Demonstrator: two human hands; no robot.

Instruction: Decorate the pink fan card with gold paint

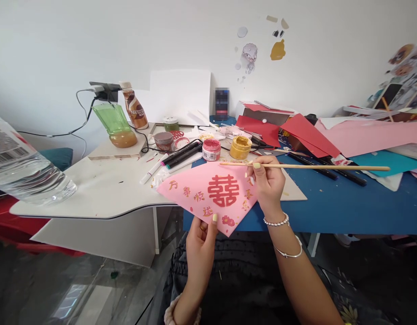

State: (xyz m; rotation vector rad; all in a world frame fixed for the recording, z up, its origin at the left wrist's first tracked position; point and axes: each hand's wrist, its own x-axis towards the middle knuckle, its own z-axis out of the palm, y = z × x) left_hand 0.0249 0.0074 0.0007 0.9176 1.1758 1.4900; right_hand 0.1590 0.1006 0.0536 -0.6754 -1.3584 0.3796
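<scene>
A diamond-shaped sheet of pink paper point(194, 180) is tilted toward me over the table's front edge. It bears a red double-happiness character in the middle, gold characters to either side and red flowers near the lower corner. My left hand point(202, 239) pinches its lower edge, thumb in front and fingers behind. Between the fingers of my right hand point(267, 180) lies a long wooden stick point(316, 167), nearly level, its thin left end over the paper's top edge. That hand covers part of the paper's right side. Just behind the paper stand a red paint jar point(211, 155) and a yellow paint jar point(241, 153).
Black markers point(183, 154) and a brown-tinted jar point(164, 142) lie left of the paints. A green vase point(110, 119), a Nescafe bottle point(135, 108) and a large water bottle point(25, 162) stand further left. Red paper point(310, 140) and pink paper point(371, 137) pile up at right. A phone point(222, 104) leans at the wall.
</scene>
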